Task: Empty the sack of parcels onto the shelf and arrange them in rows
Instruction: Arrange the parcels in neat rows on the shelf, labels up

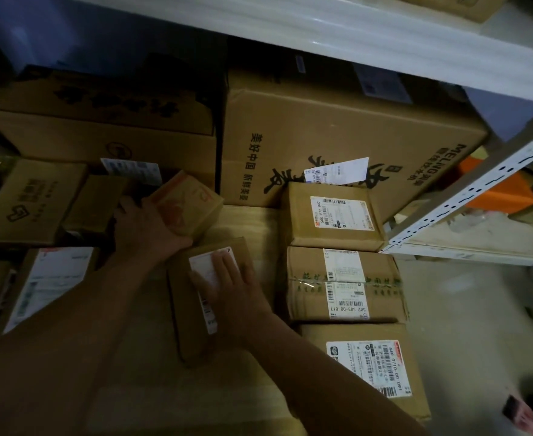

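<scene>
Dim storage room, seen from above w/ a head camera. A pale wood-look shelf (246,221) filled most of the view, crowded w/ brown cardboard parcels. A white shelf board (384,36) ran overhead, and a white perforated metal upright (466,187) slanted down at right. Beyond it, a light floor (466,309) and something orange (495,187), too blurred to identify.

The left hand (147,226) reached toward the back of the shelf, its fingers hidden behind a small tilted box w/ red print (186,204); the palm pressed the box's side, but whether the fingers curled round it could not be told. The right hand (230,294) lay flat on a long box (196,309) w/ a white label, fingers straight and slightly spread, pressing the top.

To the right, three labelled parcels stood in a row front to back: a rear parcel (331,215), a taped middle parcel (344,284), and a front parcel (369,366), each just beside the next. Behind them a large carton w/ black lettering (337,133) leaned at the back. At left, a stack of big cartons (101,121) and several smaller boxes (29,199) sat in shadow. No sack was visible.
</scene>
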`<state>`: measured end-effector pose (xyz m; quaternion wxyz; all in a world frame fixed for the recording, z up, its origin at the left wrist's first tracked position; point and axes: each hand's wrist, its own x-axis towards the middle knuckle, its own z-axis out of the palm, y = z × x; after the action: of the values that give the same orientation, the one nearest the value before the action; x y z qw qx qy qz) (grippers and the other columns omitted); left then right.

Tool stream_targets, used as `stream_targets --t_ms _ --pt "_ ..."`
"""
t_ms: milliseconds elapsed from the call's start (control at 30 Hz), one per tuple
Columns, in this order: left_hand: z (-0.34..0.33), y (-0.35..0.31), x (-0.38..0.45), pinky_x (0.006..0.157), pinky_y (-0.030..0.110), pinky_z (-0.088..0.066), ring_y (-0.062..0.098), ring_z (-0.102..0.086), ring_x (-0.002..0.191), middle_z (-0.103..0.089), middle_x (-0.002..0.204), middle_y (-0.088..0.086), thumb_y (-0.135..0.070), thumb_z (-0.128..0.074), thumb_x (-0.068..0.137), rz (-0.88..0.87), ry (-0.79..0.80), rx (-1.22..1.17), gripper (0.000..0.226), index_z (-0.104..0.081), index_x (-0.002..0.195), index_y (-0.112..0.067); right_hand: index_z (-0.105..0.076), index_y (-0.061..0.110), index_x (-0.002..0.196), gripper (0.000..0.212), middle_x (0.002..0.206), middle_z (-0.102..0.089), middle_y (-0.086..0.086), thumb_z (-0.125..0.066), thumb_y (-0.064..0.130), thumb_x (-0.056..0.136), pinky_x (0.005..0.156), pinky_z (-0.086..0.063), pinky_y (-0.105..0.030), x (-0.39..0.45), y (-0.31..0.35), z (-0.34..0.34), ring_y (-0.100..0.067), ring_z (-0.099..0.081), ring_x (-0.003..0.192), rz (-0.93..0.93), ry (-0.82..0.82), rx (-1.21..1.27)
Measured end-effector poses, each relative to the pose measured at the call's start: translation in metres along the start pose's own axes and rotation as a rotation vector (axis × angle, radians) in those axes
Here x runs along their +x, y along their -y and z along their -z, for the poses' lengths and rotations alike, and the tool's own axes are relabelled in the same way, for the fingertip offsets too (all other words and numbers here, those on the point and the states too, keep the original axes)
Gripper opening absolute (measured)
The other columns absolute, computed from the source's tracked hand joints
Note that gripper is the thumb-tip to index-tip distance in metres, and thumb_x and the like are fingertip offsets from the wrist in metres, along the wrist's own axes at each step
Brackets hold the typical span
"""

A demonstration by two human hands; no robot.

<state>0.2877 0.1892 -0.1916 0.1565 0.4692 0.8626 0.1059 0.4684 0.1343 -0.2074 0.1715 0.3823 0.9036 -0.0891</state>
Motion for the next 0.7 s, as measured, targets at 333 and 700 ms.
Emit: stream_targets --t_ms 333,700 --pt "0.021 0.017 -0.035 0.102 0.046 -0.027 0.042 -0.034 0.119 -0.036 0.131 0.028 -0.056 -0.082 0.051 0.02 -0.278 -0.022 0.106 -0.038 0.128 0.003 0.012 0.038 0.148 0.086 0.155 0.02 -0.025 -0.053 0.028 0.093 0.115 -0.009 -0.058 0.022 -0.026 0.028 -0.048 0.013 0.143 -0.163 0.044 0.005" --pt "0.016 0.019 -0.058 0.104 0.047 -0.031 0.038 -0.026 0.128 -0.027 0.136 0.018 -0.059 -0.077 0.056 0.073 -0.214 -0.152 0.109 -0.028 0.138 -0.006 0.01 0.045 0.146 0.081 0.158 0.009 -0.02 -0.05 0.027 0.095 0.112 -0.023 -0.056 0.037 -0.049 0.024 -0.048 0.002 0.144 -0.329 -0.039 -0.014"
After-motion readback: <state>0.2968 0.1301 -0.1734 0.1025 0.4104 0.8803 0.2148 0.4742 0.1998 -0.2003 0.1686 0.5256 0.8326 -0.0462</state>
